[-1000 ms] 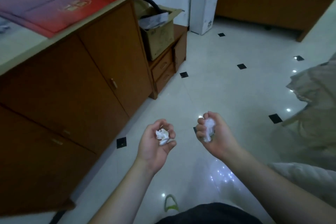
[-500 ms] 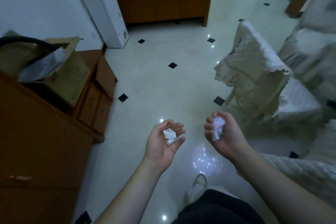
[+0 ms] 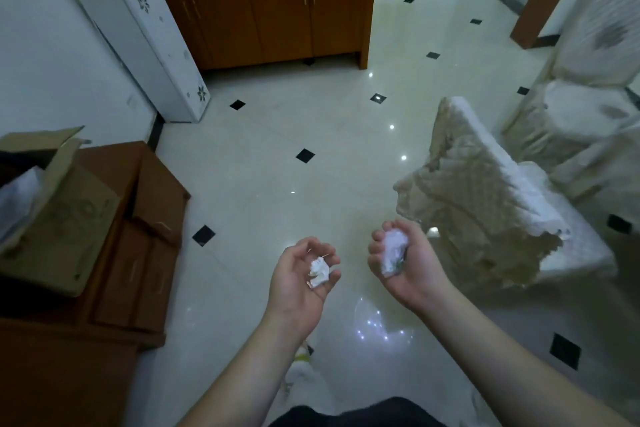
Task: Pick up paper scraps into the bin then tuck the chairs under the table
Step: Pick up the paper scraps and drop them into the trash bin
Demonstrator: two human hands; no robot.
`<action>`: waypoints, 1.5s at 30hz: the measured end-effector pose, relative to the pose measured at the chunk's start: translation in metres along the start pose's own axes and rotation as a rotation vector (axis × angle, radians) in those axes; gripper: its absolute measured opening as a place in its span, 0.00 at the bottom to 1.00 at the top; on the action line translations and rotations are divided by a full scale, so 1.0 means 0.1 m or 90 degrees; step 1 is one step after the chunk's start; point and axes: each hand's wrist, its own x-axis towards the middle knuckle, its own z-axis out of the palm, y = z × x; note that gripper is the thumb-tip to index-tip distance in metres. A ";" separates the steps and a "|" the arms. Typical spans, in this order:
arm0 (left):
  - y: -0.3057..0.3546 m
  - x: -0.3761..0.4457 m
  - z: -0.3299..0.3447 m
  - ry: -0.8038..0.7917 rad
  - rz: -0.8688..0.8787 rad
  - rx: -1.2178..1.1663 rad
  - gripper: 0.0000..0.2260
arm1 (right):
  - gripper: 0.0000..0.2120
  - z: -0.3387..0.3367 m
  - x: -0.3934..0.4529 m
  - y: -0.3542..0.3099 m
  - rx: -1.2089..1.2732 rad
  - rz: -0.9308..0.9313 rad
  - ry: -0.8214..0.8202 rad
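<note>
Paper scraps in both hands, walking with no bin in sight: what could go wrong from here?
1. The left hand cups its paper scrap with fingers only loosely curled, so it could slip out mid-walk.
2. The covered chair stands close beside the right hand and could be bumped.
3. The glossy floor looks slippery, and no bin is in view, so the carry may be long.

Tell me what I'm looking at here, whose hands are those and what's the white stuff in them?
The camera sits on a person's head and looks down, so you see that person's own two arms. The left hand cups a small crumpled paper scrap. The right hand curls around a bigger white paper wad. Below is a shiny tiled floor. A chair with a cloth cover stands to the right, a cardboard box sits on a wooden cabinet to the left. No bin shows in this picture.
</note>
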 end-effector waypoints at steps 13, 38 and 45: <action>1.65 1.94 0.40 -0.100 -0.097 0.042 0.09 | 0.05 1.25 1.94 -0.51 0.066 -0.069 0.036; 2.40 5.71 3.55 -0.162 -0.157 0.175 0.03 | 0.05 1.69 4.98 -3.86 0.181 -0.141 0.058; 2.71 7.02 4.32 -0.208 -0.164 0.196 0.05 | 0.09 1.83 6.05 -4.74 0.140 -0.169 0.079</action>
